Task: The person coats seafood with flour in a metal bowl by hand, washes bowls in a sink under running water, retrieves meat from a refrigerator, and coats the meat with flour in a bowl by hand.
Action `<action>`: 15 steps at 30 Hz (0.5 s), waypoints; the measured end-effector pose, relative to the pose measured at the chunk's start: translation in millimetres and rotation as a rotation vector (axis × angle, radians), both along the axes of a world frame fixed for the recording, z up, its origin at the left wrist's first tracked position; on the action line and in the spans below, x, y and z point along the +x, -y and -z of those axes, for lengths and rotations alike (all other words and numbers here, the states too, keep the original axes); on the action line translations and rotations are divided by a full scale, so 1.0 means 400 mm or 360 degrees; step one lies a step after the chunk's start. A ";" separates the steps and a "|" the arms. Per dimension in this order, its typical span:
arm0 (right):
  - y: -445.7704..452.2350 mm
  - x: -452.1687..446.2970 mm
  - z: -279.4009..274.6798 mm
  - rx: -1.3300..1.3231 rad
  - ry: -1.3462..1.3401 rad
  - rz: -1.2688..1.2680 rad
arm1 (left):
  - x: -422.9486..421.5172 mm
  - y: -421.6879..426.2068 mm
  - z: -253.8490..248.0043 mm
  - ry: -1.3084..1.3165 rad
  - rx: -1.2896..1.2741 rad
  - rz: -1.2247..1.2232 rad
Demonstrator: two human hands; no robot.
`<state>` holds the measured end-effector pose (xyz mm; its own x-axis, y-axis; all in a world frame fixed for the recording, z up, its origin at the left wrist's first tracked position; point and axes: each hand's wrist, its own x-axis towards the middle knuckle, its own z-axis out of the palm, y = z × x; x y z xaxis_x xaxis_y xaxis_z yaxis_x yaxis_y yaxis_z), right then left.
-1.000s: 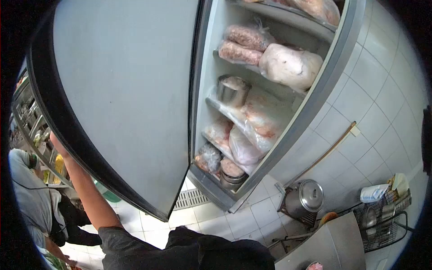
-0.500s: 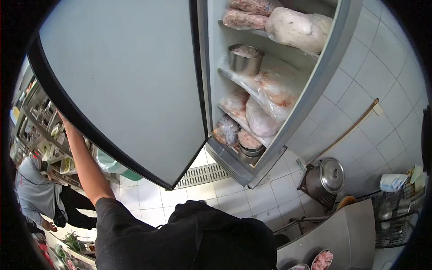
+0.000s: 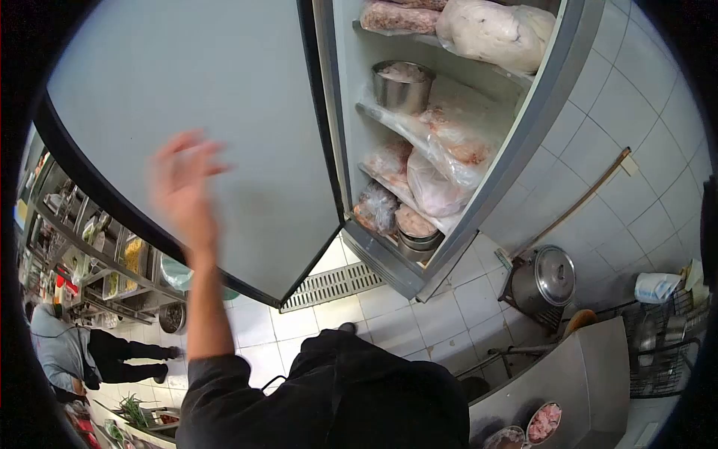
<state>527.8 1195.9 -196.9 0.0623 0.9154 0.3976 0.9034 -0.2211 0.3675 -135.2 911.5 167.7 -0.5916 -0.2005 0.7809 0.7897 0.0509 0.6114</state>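
My left hand [image 3: 185, 176] is raised in front of the inner face of the open freezer door [image 3: 262, 150]. Motion blurs it, but its fingers look apart and nothing shows in them. Whether it touches the door I cannot tell. To the right stands the open freezer cabinet [image 3: 516, 142]. Its shelves hold a large pale bagged item [image 3: 497, 34], bags of minced meat [image 3: 400, 19], a metal pot [image 3: 402, 91] and clear bags of meat [image 3: 456, 142]. Lower down sit a dark plastic bag [image 3: 376, 207] and a pot of pale meat [image 3: 415, 224]. My right hand is out of view.
A floor drain grate [image 3: 333, 286] lies below the door. On the right are a lidded pot [image 3: 550, 278], a wooden stick [image 3: 576, 202] against the tiles and a steel counter [image 3: 553, 367] with bowls of meat [image 3: 544, 423]. Another person [image 3: 63, 344] stands at left near shelving [image 3: 97, 247].
My left hand has come off the door's outer edge and swung inward across its inner face. The door stays open. The other person has shifted slightly, and my view has moved a little.
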 end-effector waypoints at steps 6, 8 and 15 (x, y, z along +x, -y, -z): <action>-0.038 0.127 0.072 -0.0118 -0.0470 0.0246 | -0.382 -0.466 0.157 0.1255 -0.0470 0.0667; -0.011 0.173 0.063 0.0097 -0.1205 0.0653 | -0.518 -0.580 0.167 0.1058 -0.0790 0.0120; 0.319 0.099 -0.121 0.0572 -0.0895 -0.0011 | -0.764 -0.772 0.179 0.1469 -0.0636 0.0755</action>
